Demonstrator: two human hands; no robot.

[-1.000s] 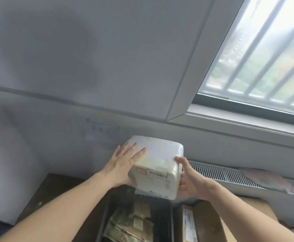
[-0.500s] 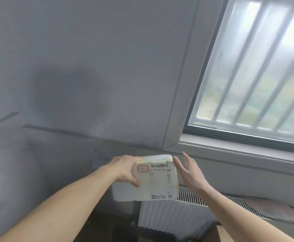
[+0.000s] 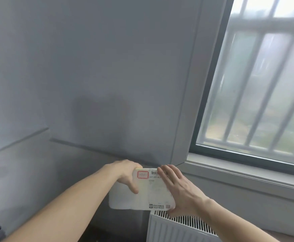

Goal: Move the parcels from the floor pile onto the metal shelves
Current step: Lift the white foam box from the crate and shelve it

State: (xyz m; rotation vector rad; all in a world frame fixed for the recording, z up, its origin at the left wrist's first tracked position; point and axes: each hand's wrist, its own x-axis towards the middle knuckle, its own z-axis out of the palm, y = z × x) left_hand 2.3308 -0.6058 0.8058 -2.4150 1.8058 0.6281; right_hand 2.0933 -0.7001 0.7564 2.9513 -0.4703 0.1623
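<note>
Parcel [image 3: 146, 193] aloft, label up, above radiator [image 3: 176, 227]. Left hand [image 3: 125, 175] clasping its top-left corner, thumb across the front. Right hand [image 3: 179, 189] flat against its right side, fingers straight.

Single head view, facing wall [image 3: 90, 67] and window [image 3: 256, 93], close

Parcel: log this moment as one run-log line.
parcel: held up, label facing camera | left hand: grips left edge | right hand: flat on label side | shelves: not in view
</note>
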